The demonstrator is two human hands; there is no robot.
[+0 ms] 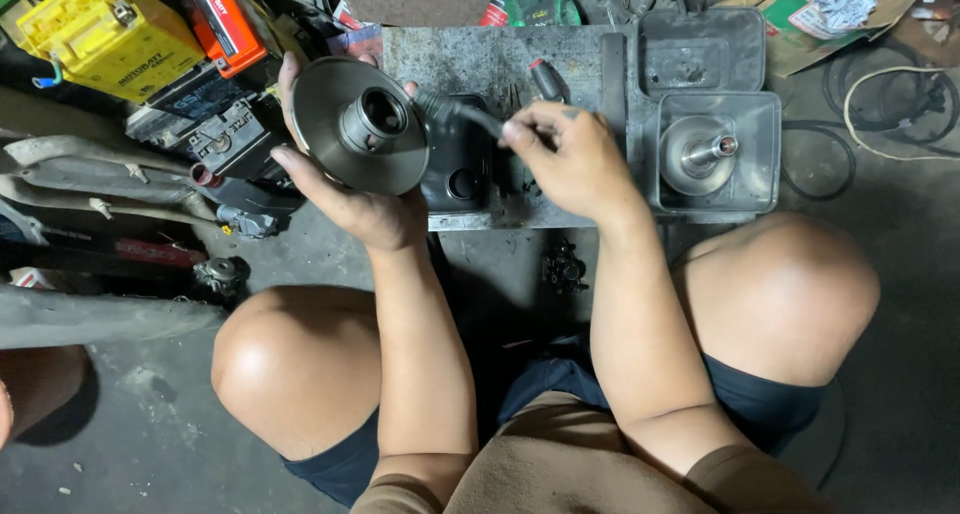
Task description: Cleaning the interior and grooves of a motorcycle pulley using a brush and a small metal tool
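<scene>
I see my left hand [350, 189] with fingers wrapped tight around a round metal disc [345, 134], up at eleven o'clock. My right hand [575, 164] pinches a dark brush [462, 111], its tip touching the disc's middle hole.

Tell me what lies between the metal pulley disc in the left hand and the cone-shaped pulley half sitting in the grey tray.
In the head view, between the pulley disc and the cone-shaped pulley half lie the right hand holding a dark brush, a black container, and the tray's wall.
</scene>
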